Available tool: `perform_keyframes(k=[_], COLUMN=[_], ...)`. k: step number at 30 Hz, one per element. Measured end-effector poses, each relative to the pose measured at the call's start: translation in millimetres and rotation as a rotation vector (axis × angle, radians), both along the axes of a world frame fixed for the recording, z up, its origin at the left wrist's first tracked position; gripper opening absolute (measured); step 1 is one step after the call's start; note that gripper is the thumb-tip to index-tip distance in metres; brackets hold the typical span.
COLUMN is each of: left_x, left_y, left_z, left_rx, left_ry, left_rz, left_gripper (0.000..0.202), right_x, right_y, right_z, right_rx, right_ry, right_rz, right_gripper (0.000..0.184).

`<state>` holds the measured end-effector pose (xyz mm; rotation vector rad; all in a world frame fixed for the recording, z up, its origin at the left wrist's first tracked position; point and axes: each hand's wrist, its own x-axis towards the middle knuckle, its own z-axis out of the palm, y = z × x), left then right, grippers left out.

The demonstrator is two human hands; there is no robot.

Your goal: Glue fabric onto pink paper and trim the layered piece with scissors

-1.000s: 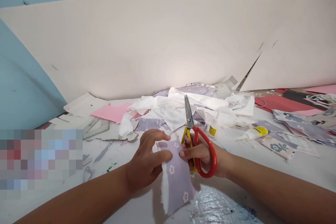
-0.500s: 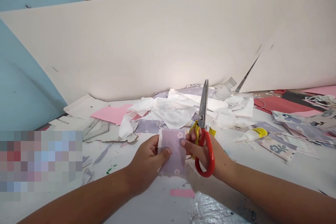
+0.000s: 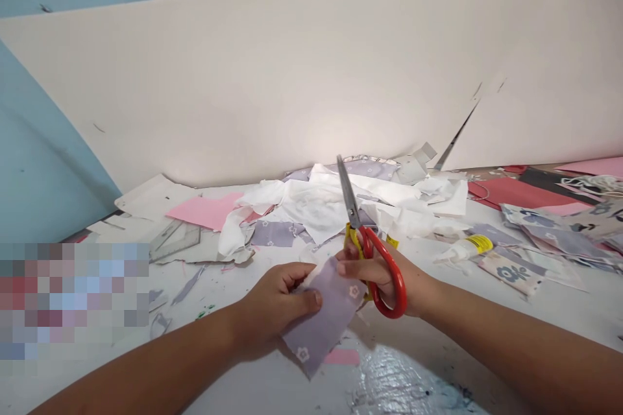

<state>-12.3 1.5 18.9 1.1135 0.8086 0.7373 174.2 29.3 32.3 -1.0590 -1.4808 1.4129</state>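
My left hand [image 3: 275, 301] pinches the left edge of a small lilac cloth piece with white flowers [image 3: 324, 318], thumb on top. My right hand [image 3: 377, 272] grips red and yellow handled scissors [image 3: 372, 253]; their closed blades point up and away, tilted left. Its fingertips also pinch the cloth's upper right edge. The cloth hangs just above the white table [image 3: 272, 389], slanting down to the left. A small pink scrap [image 3: 343, 356] lies on the table beneath it.
A heap of white and lilac cloth scraps [image 3: 331, 201] lies behind the hands. Pink paper [image 3: 207, 211] and a clear ruler [image 3: 175, 240] sit at left. A glue bottle [image 3: 464, 248] and patterned cloth pieces [image 3: 516, 269] lie at right. A white board [image 3: 292, 78] stands behind.
The cloth piece has been turned from held upright to slanting down-left. The scissors' blades swung from pointing up-right to up-left. Both hands stayed in about the same place.
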Motion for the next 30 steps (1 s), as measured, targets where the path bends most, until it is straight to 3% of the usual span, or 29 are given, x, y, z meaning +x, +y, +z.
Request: perform_keyframes(k=[3,7,10,12,15,18,22,25,30], left_x=[-4.6,-12.8,-16.8,-16.7,-12.5,-7.4,-6.2,-9.1,-11.4], left_y=[3.6,15.5,23.4,24.6,21.3,18.1,21.1,25.2,25.8], left_z=[0.5,-0.3,-1.7,-2.4,-3.1,-3.8,-5.6,-7.8,-8.0], left_rx=[-0.039,-0.035,0.019,0.071,0.136,0.155,0.219,0.228,0.255], left_ry=[0.025,-0.114,-0.287,-0.302,-0.127,0.134,0.184,0.175,0.183], left_rz=[-0.011,0.13,0.101,0.06,0.093,0.26,0.401,0.364,0.336], left_gripper=[0.033,0.042,0.053,0.061,0.064,0.049,0.031,0.021,0.019], right_x=[2.6,2.7,1.6,0.4,-2.8,-6.9,-8.4,-5.3,-1.6], right_y=[2.0,4.6,8.3,10.7,11.0,7.1,2.5,3.8,5.5], right_z=[4.3,3.8,0.4,-3.0,-8.6,-12.0,-9.8,-7.0,-7.0], right_rx=[-0.045,-0.102,-0.159,-0.203,-0.262,-0.275,-0.26,-0.247,-0.189], right_ry=[-0.066,0.024,0.251,0.396,0.538,0.591,0.523,0.396,0.061], right_rz=[0.14,-0.001,-0.117,-0.196,-0.311,-0.329,-0.129,-0.017,0.041], right_gripper=[0.022,0.027,0.031,0.033,0.034,0.036,0.029,0.027,0.025])
